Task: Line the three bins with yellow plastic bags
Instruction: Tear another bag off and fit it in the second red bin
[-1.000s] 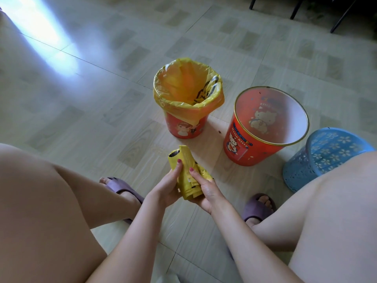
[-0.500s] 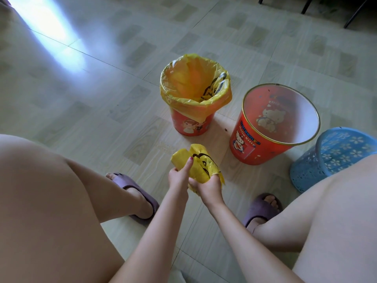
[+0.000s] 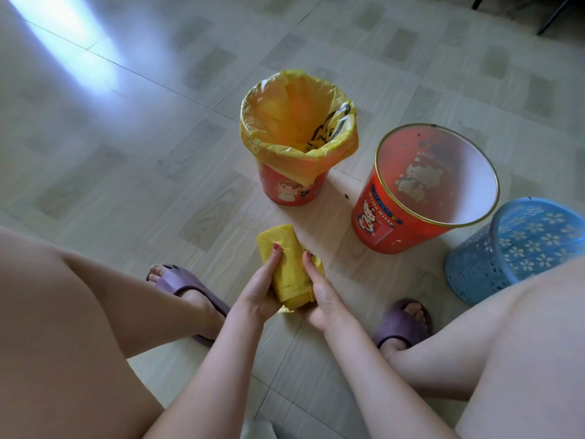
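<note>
Three bins stand on the tiled floor ahead of me. The small red bin (image 3: 289,190) on the left wears a yellow bag (image 3: 294,122) folded over its rim. The larger red cartoon bin (image 3: 392,223) in the middle is bare inside and tilts toward me. A blue perforated bin (image 3: 519,245) stands at the right, partly behind my knee. Low in the centre, my left hand (image 3: 261,291) and my right hand (image 3: 319,294) both grip a roll of yellow bags (image 3: 289,267) between them.
My two feet in purple slippers (image 3: 182,285) (image 3: 403,321) rest on the floor either side of my hands, with my bare knees at both lower corners. Dark chair legs (image 3: 550,14) show at the top right. A bright patch of light lies on the floor at upper left.
The roll was loose and ruffled half a second ago; now it is gathered into a compact roll, held lower and closer to me. The bins have not moved.
</note>
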